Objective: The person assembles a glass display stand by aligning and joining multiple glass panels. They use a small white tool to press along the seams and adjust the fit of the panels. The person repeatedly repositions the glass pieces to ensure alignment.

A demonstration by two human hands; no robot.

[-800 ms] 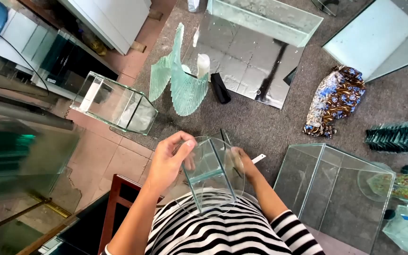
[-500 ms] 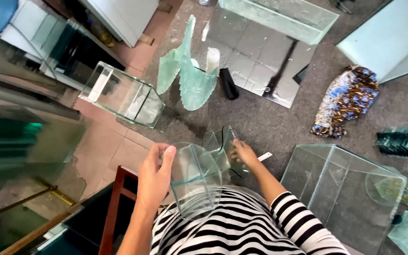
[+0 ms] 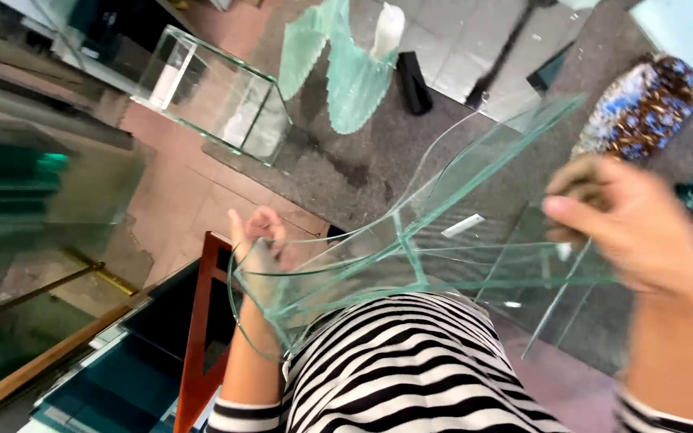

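I hold a small clear glass tank [image 3: 411, 240] with a curved front, raised close to my face and tilted. My left hand [image 3: 257, 240] grips its left rim, fingers curled over the glass edge. My right hand [image 3: 631, 220], blurred with motion, grips the tank's right side near its top edge. My black-and-white striped shirt [image 3: 419, 369] sits just below the tank.
Another rectangular glass tank [image 3: 210, 92] stands on the floor at upper left. Wavy green glass pieces [image 3: 338, 64] and a black object [image 3: 415, 80] lie beyond it. A patterned blue-brown bundle [image 3: 643, 104] is at upper right. Stacked glass panes [image 3: 26, 184] and a red-brown wooden frame [image 3: 202, 321] are at left.
The tank has come up toward the camera and tilted. Both hands have spread apart, the right one swinging out to the right.
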